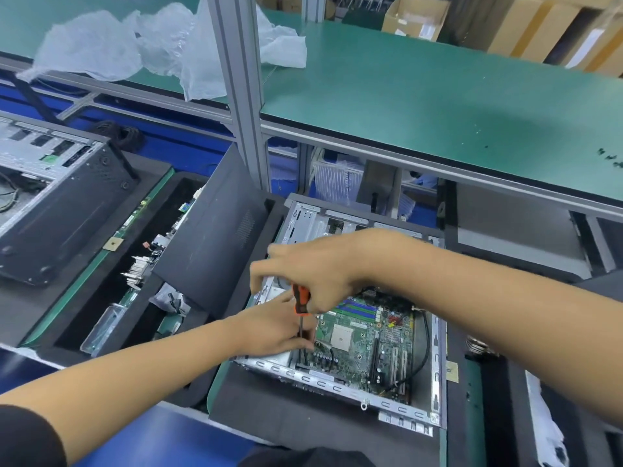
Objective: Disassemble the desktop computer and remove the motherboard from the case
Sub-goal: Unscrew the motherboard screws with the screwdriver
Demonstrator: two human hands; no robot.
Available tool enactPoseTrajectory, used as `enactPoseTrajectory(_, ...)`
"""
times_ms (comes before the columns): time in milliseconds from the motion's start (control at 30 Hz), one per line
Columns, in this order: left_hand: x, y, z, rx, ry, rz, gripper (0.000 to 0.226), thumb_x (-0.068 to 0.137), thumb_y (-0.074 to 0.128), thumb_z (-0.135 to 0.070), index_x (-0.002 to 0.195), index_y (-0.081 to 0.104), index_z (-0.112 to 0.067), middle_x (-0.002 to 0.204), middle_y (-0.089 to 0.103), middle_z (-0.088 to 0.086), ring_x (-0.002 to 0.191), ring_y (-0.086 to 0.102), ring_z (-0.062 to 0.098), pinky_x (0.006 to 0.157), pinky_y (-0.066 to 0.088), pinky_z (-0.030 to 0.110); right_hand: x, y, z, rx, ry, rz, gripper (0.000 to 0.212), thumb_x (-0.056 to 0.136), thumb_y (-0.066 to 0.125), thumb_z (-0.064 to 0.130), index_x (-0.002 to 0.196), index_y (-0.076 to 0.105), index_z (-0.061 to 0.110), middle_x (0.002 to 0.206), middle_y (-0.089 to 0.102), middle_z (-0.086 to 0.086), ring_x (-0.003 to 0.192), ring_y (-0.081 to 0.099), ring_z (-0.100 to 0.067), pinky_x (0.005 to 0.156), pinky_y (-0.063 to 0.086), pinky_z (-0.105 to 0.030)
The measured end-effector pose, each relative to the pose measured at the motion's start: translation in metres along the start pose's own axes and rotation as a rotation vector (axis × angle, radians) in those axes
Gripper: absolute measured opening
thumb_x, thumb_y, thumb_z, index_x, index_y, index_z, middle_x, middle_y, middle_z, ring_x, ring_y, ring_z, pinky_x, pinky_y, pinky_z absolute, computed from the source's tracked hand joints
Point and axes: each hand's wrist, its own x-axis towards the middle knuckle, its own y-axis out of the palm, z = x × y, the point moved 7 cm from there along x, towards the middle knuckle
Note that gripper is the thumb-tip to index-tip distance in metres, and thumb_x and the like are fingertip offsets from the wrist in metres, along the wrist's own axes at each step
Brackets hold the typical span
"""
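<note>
- An open desktop computer case (435,365) lies flat on a dark mat (286,419) on the table (161,433), in the near middle of the scene.
- The green motherboard (364,345) sits inside the case, with a square white socket (339,338) near its left side and a black cable (426,352) curving along its right edge.
- The right hand (317,274) reaches in from the right and grips the orange-and-black handle of a screwdriver (301,299), which stands nearly upright over the left edge of the motherboard.
- The left hand (273,328) reaches in from the near left; its fingers pinch the thin shaft of the screwdriver low down, close to the board.
- A dark side panel (215,241) leans tilted just left of the case.
- Left of that panel, a black tray (84,318) holds another circuit board and small parts.
- A second computer case (60,197) lies at the far left.
- On the raised green shelf (438,96) at the far side lies crumpled clear plastic (101,45).
- Cardboard boxes (418,15) stand at the far right.
</note>
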Motion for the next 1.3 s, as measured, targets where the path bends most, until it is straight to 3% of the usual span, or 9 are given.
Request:
enactPoseTrajectory(133,0.002,0.003,0.006,0.033,-0.034,-0.062,0.031,0.100,0.047,-0.054,0.095,0.060,-0.027,0.083,0.043,-0.022,0.092,0.025,-0.024,0.091,0.002,-0.007,-0.005,-0.011,-0.013,-0.431,0.199,-0.086,0.032,0.096,0.046,0.052,0.112,0.047,0.024,0.070,0.041,0.000,0.058,0.041,-0.022,0.053,0.031,-0.035)
enactPoseTrajectory(267,0.004,0.001,0.001,0.068,0.026,-0.069,0.025,0.100,0.053,-0.047,0.093,0.059,-0.024,0.083,0.055,-0.016,0.088,0.028,-0.014,0.092,-0.001,-0.007,-0.005,-0.009,-0.007,-0.283,0.092,-0.059,0.017,0.097,0.050,0.036,0.090,0.049,0.022,0.065,0.046,0.004,0.058,0.041,-0.010,0.055,0.030,-0.035)
enactPoseTrajectory(367,0.003,-0.002,-0.001,0.056,0.027,-0.066,0.030,0.101,0.047,-0.055,0.095,0.058,-0.028,0.088,0.062,-0.013,0.085,0.034,-0.003,0.089,0.015,-0.001,-0.009,-0.011,-0.004,-0.175,0.021,-0.050,0.007,0.090,0.060,0.023,0.087,0.053,0.024,0.074,0.046,0.010,0.067,0.047,-0.006,0.056,0.033,-0.033)
enactPoseTrajectory(500,0.002,0.000,-0.001,0.079,0.009,-0.057,0.035,0.101,0.044,-0.059,0.097,0.059,-0.028,0.090,0.062,-0.009,0.088,0.034,-0.001,0.075,0.020,0.015,-0.010,-0.005,-0.003,-0.059,-0.029,-0.014,0.025,0.076,0.059,-0.001,0.084,0.069,0.021,0.088,0.035,0.010,0.072,0.044,-0.005,0.053,0.029,-0.027)
enactPoseTrajectory(633,0.001,-0.001,-0.002,0.186,0.045,-0.112,0.035,0.103,0.039,-0.058,0.089,0.058,-0.032,0.087,0.059,-0.016,0.092,0.037,0.005,0.102,0.003,0.002,-0.007,-0.003,-0.004,-0.174,0.029,-0.048,0.030,0.092,0.062,0.030,0.121,0.054,0.025,0.099,0.047,0.003,0.073,0.049,-0.013,0.057,0.033,-0.033)
enactPoseTrajectory(767,0.004,0.003,0.000,0.161,0.011,-0.092,0.036,0.102,0.032,-0.061,0.085,0.052,-0.036,0.081,0.061,-0.017,0.079,0.030,-0.005,0.100,0.002,-0.001,-0.007,-0.010,-0.004,-0.594,0.165,-0.183,0.035,0.102,0.036,0.047,0.110,0.054,0.018,0.063,0.036,-0.002,0.051,0.035,-0.023,0.048,0.022,-0.033)
enactPoseTrajectory(967,0.003,0.005,0.002,0.185,0.043,-0.107,0.032,0.103,0.037,-0.060,0.087,0.051,-0.035,0.080,0.056,-0.017,0.083,0.021,-0.004,0.099,0.007,0.006,-0.012,-0.014,-0.008,-0.169,0.067,-0.110,0.006,0.091,0.056,0.025,0.088,0.052,0.022,0.074,0.048,0.005,0.064,0.046,-0.013,0.055,0.029,-0.034)
enactPoseTrajectory(1133,0.004,0.003,-0.005,0.229,0.065,-0.100,0.034,0.102,0.040,-0.058,0.089,0.056,-0.031,0.079,0.050,-0.016,0.082,0.023,0.000,0.072,0.012,0.021,-0.021,-0.002,-0.005,0.105,0.014,-0.033,0.032,0.071,0.056,-0.004,0.090,0.068,0.019,0.096,0.039,0.007,0.077,0.046,-0.003,0.052,0.029,-0.018)
enactPoseTrajectory(1300,0.001,0.002,-0.004,0.211,0.053,-0.122,0.029,0.102,0.044,-0.055,0.086,0.054,-0.031,0.074,0.055,-0.018,0.082,0.021,-0.001,0.092,0.008,0.000,-0.016,-0.005,-0.002,-0.386,0.129,-0.156,0.025,0.098,0.045,0.044,0.106,0.047,0.021,0.074,0.042,-0.001,0.058,0.040,-0.020,0.050,0.022,-0.034)
